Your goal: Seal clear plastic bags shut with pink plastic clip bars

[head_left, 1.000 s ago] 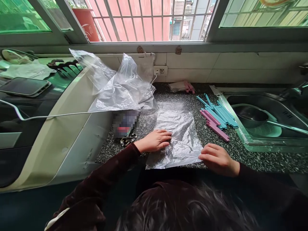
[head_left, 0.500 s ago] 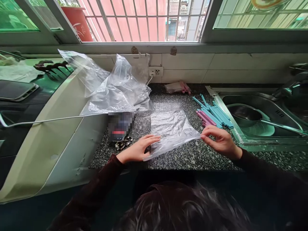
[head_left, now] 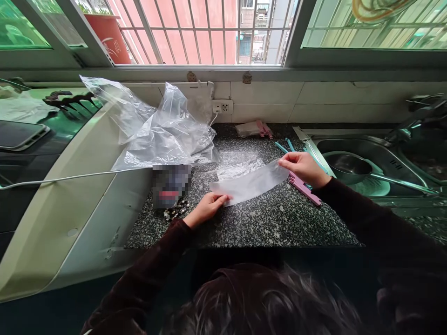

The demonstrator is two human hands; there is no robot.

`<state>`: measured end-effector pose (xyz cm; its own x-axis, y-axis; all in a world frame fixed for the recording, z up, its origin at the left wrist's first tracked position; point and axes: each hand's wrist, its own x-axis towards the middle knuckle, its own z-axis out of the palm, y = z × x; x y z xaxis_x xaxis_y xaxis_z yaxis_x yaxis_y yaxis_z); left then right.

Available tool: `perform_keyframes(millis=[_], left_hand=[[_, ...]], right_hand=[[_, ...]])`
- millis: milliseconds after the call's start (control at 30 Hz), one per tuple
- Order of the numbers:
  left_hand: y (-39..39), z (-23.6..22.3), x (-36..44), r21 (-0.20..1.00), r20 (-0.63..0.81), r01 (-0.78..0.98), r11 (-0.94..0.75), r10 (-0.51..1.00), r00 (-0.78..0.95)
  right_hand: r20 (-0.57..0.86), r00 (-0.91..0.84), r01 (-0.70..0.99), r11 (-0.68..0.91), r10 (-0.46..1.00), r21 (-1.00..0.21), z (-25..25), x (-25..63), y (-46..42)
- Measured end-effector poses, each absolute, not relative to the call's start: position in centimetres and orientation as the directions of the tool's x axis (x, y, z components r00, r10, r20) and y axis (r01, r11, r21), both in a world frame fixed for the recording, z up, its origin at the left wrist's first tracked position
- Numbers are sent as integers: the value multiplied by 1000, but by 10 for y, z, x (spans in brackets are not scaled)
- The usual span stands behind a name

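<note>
A clear plastic bag stretches between my hands above the countertop, its near part doubled over into a smooth frosted-looking band. My left hand pinches the band's lower left end. At the upper right end, my right hand grips the corner between thumb and fingers. The crinkled far part of the bag lies on the stone behind the band. Close by my right hand are pink plastic strips, and beyond it teal strips, partly covered by the hand.
Large crumpled clear bags lie to the left, next to a blurred-out phone. A white cable crosses there. At the back sits a packet with pink strips. On the right, a sink holds a pan.
The bag's near edge has been lifted and folded away from me. My right hand moved up and away, over the teal strips; my left hand now pinches the edge. The pink strips shifted nearer.
</note>
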<state>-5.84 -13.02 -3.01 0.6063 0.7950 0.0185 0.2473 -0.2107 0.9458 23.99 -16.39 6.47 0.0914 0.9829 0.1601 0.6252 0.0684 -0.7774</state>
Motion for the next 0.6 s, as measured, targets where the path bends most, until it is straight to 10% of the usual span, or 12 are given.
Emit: perform_keyframes(millis=[600], left_hand=[[-126, -44, -41, 994, -101, -8, 107, 959, 263]], right_hand=[[8, 260, 846, -224, 965, -483, 9, 235, -63]])
